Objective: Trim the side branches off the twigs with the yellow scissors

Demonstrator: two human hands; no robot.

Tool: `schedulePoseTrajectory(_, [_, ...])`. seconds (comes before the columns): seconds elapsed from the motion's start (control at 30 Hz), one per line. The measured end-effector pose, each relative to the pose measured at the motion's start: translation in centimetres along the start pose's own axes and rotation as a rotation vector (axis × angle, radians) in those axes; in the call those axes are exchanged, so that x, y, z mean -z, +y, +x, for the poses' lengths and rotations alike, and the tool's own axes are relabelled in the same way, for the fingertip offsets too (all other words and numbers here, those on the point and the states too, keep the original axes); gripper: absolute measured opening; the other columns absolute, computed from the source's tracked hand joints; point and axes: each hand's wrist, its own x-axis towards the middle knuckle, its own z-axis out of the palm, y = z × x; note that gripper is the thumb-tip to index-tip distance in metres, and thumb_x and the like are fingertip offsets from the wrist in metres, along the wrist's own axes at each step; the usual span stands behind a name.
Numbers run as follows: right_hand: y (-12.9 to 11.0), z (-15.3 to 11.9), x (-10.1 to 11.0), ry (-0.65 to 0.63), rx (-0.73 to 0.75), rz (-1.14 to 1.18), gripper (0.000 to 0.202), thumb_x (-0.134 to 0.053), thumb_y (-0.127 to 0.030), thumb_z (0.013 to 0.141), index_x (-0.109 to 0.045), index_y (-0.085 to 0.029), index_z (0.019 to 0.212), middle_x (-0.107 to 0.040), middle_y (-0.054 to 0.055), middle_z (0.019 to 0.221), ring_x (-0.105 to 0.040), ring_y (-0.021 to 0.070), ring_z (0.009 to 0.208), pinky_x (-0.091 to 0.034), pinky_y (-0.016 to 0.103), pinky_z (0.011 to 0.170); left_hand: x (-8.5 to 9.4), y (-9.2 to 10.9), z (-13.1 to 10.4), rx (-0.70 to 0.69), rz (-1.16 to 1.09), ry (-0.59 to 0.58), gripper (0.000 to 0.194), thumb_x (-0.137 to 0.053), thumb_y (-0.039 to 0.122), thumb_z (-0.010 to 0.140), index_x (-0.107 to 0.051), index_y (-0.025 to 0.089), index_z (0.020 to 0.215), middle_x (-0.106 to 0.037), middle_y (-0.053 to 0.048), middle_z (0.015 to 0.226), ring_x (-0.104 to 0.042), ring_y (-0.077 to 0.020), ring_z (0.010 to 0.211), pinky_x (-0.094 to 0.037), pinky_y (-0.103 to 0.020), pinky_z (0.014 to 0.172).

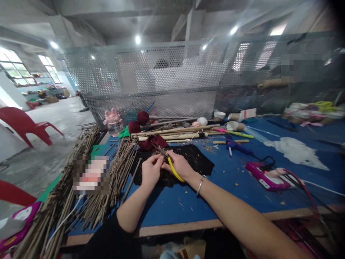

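Observation:
Yellow-handled scissors (175,170) are in my right hand (180,165), their blades pointing up and left over a black cloth (201,162). Close beside it, my left hand (151,170) is closed, fingertips pinched together near the blades; what it holds is too small to make out. Just beyond the hands lies a dark red piece of fabric or yarn (153,142). Small cut scraps are scattered over the cloth and the blue table (215,201).
Bundled thin sticks (118,176) cover the left side. Bamboo rods (172,136), dark red balls (143,117) and a blue glue gun (237,145) lie beyond the cloth. A purple power strip (266,176) with cables sits right. A perforated screen (167,79) stands behind.

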Motion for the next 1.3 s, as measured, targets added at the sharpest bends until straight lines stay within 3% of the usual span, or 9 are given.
schedulePoseTrajectory(0.13, [-0.2,0.0,0.1,-0.015,-0.018,-0.006,0.040,-0.052,-0.053,0.078,-0.052,-0.019,0.098,-0.059,0.003,0.069,-0.055,0.0152,0.057,-0.033,0.021,0.052,0.1,0.1,0.1,-0.010,0.019,0.033,0.025,-0.062,0.032,0.069,-0.070,0.012,0.083,-0.070,-0.007,0.078,-0.062,-0.0160,0.072,-0.047,-0.025,0.069])
schedulePoseTrajectory(0.37, [0.1,0.0,0.1,-0.004,-0.040,-0.042,0.038,-0.054,-0.053,0.077,-0.051,-0.020,0.096,-0.062,0.003,0.072,-0.057,0.0146,0.058,-0.034,0.020,0.053,-0.1,-0.1,0.1,0.023,-0.057,0.023,0.028,-0.061,0.033,0.071,-0.068,0.012,0.087,-0.069,-0.006,0.074,-0.061,-0.0137,0.065,-0.048,-0.024,0.065])
schedulePoseTrajectory(0.63, [0.7,0.1,0.0,-0.041,-0.074,-0.106,0.038,-0.050,-0.052,0.079,-0.052,-0.020,0.099,-0.059,0.002,0.065,-0.056,0.0148,0.055,-0.032,0.021,0.052,-0.1,-0.5,0.2,0.084,-0.133,-0.029,0.032,-0.059,0.036,0.072,-0.066,0.012,0.092,-0.064,-0.003,0.069,-0.054,-0.0084,0.051,-0.045,-0.019,0.050])
schedulePoseTrajectory(0.83, [0.0,0.0,0.3,0.002,0.009,-0.119,0.052,-0.059,-0.053,0.072,-0.047,-0.020,0.110,-0.059,0.007,0.097,-0.057,0.0183,0.085,-0.040,0.026,0.069,-0.1,-0.4,0.3,0.072,-0.133,-0.025,0.027,-0.057,0.034,0.074,-0.064,0.012,0.086,-0.063,-0.003,0.070,-0.058,-0.0109,0.059,-0.047,-0.020,0.054])
schedulePoseTrajectory(0.93, [0.0,0.1,0.3,0.008,0.041,-0.125,0.059,-0.062,-0.054,0.069,-0.046,-0.018,0.112,-0.057,0.010,0.102,-0.054,0.0210,0.094,-0.041,0.030,0.077,-0.2,-0.2,0.2,0.084,-0.111,-0.031,0.026,-0.057,0.033,0.073,-0.065,0.012,0.085,-0.064,-0.004,0.069,-0.058,-0.0110,0.059,-0.046,-0.020,0.053])
schedulePoseTrajectory(1.13, [-0.3,0.0,0.4,-0.024,0.000,-0.085,0.050,-0.060,-0.052,0.072,-0.049,-0.020,0.109,-0.060,0.007,0.094,-0.058,0.0189,0.084,-0.041,0.027,0.070,-0.1,-0.3,0.2,0.067,-0.099,-0.050,0.026,-0.057,0.034,0.073,-0.065,0.011,0.081,-0.063,-0.004,0.069,-0.057,-0.0104,0.058,-0.045,-0.019,0.053])
schedulePoseTrajectory(1.3, [-0.5,-0.1,0.1,-0.014,-0.018,-0.089,0.047,-0.059,-0.052,0.073,-0.050,-0.020,0.106,-0.060,0.005,0.088,-0.058,0.0179,0.076,-0.039,0.025,0.064,0.0,-0.7,0.5,0.138,-0.204,-0.051,0.029,-0.060,0.039,0.070,-0.064,0.011,0.079,-0.063,-0.003,0.068,-0.056,-0.0102,0.057,-0.045,-0.020,0.053])
